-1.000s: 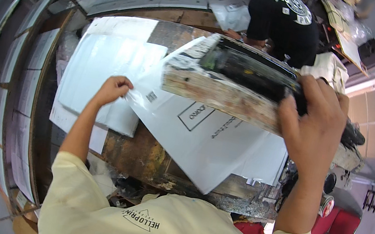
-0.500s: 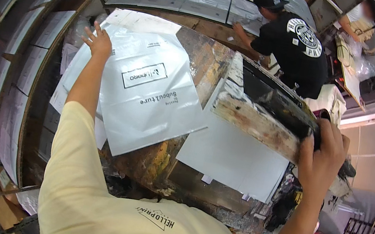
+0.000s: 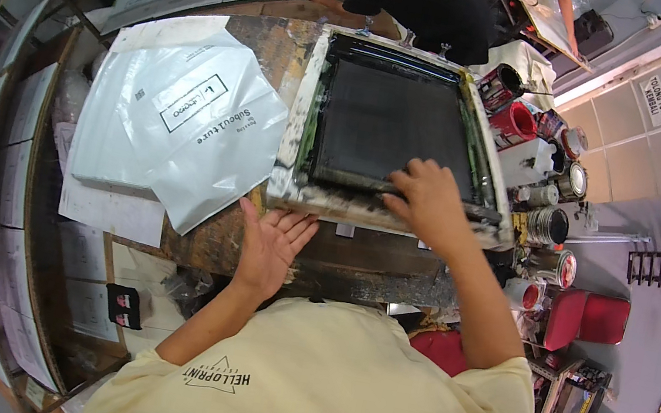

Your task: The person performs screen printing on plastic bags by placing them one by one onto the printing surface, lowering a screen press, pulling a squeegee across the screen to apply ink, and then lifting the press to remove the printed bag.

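A screen-printing frame (image 3: 290, 142) lies flat on the stained table, its white wood smeared with black ink and its dark mesh (image 3: 394, 120) facing up. My right hand (image 3: 431, 199) is over its near side, fingers curled on a dark inky bar that looks like a squeegee (image 3: 361, 184). Below the frame's near left corner, my left hand (image 3: 271, 240) is open, palm up and fingers spread, with its fingertips close to the frame's edge. To the left, a printed white plastic bag (image 3: 209, 141) rests askew on a stack of similar bags (image 3: 112, 115).
Ink cans and jars, including a red can (image 3: 513, 124) and an open can (image 3: 546, 225), line the table's right side. Shelves of flat white sheets (image 3: 8, 176) stand left. A co-worker in a black shirt (image 3: 423, 6) leans in beyond the frame. A red chair (image 3: 598, 320) is at right.
The tilted frame has come down flat, covering the white bag beneath it. My left hand has left the bag stack for the frame's near edge; my right hand has moved left and inward.
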A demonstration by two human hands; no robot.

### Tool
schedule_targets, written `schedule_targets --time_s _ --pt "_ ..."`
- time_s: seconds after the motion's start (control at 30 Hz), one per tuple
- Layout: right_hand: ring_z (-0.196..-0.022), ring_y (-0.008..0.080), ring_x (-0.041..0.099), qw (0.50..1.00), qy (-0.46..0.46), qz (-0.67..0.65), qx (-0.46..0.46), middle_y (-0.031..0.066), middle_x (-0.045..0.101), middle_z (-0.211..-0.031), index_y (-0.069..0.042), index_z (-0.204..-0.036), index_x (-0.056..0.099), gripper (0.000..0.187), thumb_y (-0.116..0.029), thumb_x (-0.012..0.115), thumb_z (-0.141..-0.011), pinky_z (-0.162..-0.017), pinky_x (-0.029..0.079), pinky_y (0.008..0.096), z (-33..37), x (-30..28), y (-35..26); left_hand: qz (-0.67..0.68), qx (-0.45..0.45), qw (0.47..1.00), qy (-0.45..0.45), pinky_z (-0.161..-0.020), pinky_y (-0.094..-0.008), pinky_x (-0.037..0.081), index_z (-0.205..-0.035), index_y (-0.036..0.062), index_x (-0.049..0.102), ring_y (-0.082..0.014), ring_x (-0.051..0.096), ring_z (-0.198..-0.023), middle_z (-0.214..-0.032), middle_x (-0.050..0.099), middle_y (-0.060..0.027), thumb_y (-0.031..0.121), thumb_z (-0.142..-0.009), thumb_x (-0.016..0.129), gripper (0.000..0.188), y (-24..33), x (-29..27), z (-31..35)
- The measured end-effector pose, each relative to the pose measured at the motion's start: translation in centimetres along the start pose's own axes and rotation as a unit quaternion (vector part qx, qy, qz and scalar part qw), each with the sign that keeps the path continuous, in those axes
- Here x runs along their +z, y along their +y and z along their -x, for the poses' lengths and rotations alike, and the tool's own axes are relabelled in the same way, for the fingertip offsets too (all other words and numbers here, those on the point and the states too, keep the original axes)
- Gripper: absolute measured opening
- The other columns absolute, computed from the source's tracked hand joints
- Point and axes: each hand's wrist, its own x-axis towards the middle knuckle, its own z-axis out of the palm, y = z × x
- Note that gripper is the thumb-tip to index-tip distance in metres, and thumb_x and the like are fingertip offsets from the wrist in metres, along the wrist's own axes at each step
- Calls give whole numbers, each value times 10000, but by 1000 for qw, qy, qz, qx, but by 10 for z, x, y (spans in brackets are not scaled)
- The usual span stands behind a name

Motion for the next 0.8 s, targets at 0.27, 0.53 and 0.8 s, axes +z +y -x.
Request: schedule_targets --time_s 0.27,0.53,0.8 --pt "-910 281 623 991 15 -126 52 72 655 -971 -97 -1155 702 409 -360 764 -848 -804 548 416 48 143 -24 57 -124 981 134 -1183 -460 407 -1443 -111 368 -373 516 -1327 -1389 496 -286 899 -864 407 1165 -78 -96 -39" --pt "-1030 298 586 997 40 -62 20 81 627 -1141 -105 -1293 650 594 -332 828 -774 -945 528 495 14 204 3 13 -188 959 213 -1170 -485 407 -1548 -121 141 -429 441 -1378 -1488 350 -350 947 -799 443 1339 -86 -119 -63" --pt "-956 307 598 989 137 -44 27 54 613 -1019 -147 -1180 662 415 -302 788 -816 -793 540 443 -188 213 155 -24 -186 949 252 -1082 -471 456 -1582 -100 -32 -409 506 -1283 -1486 337 -361 967 -814 357 1371 -91 -112 -62"
